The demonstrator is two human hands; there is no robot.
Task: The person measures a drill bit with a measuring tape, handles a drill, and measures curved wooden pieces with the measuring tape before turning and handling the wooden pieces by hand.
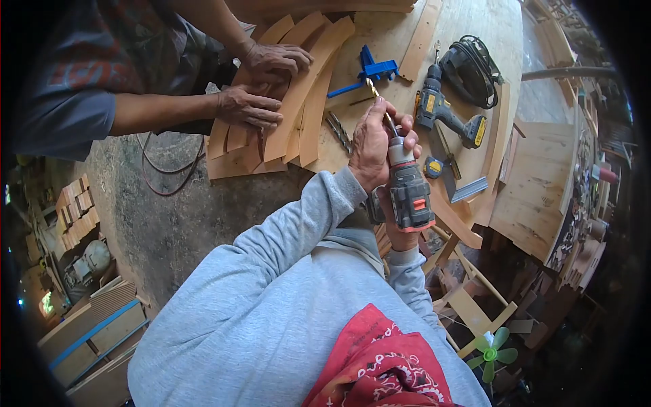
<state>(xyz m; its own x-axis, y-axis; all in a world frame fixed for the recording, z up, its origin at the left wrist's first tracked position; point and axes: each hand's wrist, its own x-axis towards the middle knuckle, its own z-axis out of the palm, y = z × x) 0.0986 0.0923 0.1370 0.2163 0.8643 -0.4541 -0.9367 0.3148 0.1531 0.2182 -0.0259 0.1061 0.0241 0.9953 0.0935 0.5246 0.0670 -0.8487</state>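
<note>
Our left hand (367,153) closes around the front of the black-and-red drill (411,197), its thumb and fingers pinching the long drill bit (373,89) ahead of the chuck. Our right hand (401,237) wraps the handle under the drill's body, which hides most of its fingers. We have the drill raised in front of our grey sweatshirt (271,305), its bit pointing away from us over the workbench (498,20). Just right of the drill lie a tape measure (433,167) and a grey metal piece (469,189). Farther ahead and to its right, a yellow-and-black drill (437,105) lies on its side, a black tool with a coiled cord (469,71) just past it. Beyond the drill's tip sits a blue jig (377,68); left of the drill are loose dark bits (338,132). Farther left of it, another person's two hands (251,107) rest palms down, fingers slightly apart, on curved wooden pieces (308,81). Behind the drill, nearer us, a red bandana (380,359) covers part of our front; a green fan (491,354) is to its right.
</note>
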